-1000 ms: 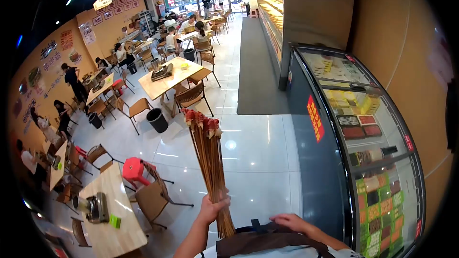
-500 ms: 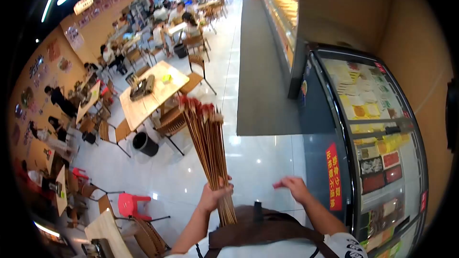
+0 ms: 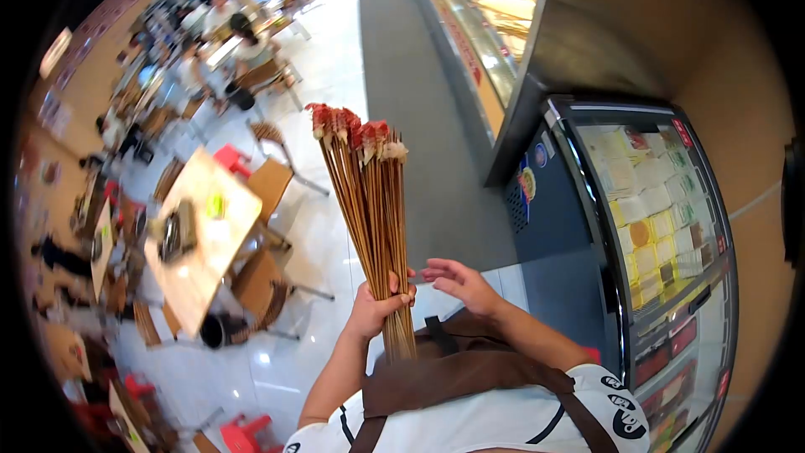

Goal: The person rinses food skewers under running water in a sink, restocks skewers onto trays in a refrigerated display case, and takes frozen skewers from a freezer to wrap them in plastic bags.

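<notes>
My left hand point(image 3: 381, 306) is wrapped round the lower part of a thick bundle of meat skewers point(image 3: 373, 210). The thin brown sticks fan out slightly upward, with red and pale pieces of food at their top ends. To the right of the bundle is my right hand point(image 3: 457, 281), its fingers apart and holding nothing. Its fingertips come near the sticks without gripping them. Below both hands lies the brown apron point(image 3: 470, 369) over my white shirt.
A glass-topped freezer point(image 3: 662, 201) with packaged food stands on the right. Beyond it runs a lit display case point(image 3: 495, 0) beside a grey floor mat point(image 3: 419, 75). On the left are a wooden table point(image 3: 205, 260) with a stove, chairs, a black bin point(image 3: 220, 329) and seated people.
The view has moved forward and turned, bringing the display case and freezer closer. My right hand has come in toward the bundle, while my left hand keeps its hold.
</notes>
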Tool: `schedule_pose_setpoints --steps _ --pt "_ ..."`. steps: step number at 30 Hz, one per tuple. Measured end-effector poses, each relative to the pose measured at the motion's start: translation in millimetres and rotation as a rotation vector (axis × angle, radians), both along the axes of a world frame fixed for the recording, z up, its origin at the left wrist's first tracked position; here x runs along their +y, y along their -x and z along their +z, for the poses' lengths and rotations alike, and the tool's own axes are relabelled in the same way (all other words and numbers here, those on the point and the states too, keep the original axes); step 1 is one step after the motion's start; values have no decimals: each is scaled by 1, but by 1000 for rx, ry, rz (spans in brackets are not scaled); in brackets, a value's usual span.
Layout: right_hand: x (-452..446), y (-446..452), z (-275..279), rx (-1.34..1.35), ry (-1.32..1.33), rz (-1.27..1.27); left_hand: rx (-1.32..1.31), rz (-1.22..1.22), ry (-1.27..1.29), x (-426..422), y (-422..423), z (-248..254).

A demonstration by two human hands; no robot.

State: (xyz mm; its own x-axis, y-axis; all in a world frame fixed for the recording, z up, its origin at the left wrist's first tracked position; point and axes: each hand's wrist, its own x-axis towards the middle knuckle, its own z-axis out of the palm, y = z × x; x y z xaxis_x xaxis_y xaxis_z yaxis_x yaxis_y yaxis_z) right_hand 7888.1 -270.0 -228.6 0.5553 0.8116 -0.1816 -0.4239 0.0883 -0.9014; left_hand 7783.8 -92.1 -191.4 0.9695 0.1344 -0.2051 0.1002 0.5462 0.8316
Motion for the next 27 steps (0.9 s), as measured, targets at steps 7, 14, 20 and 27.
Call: schedule_pose_setpoints --steps 7,14,20,27 --pt "136 -226 -12 248 -207 -65 78 -159 -144 96 -231 -22" --pt "236 -448 10 332 -323 4 74 -227 -143 185 -451 0" --pt "297 -611 16 364 -315 74 135 -295 -119 257 -616 6" --pt "379 -794 15 213 -295 -437 39 -541 -214 348 -829 -4"
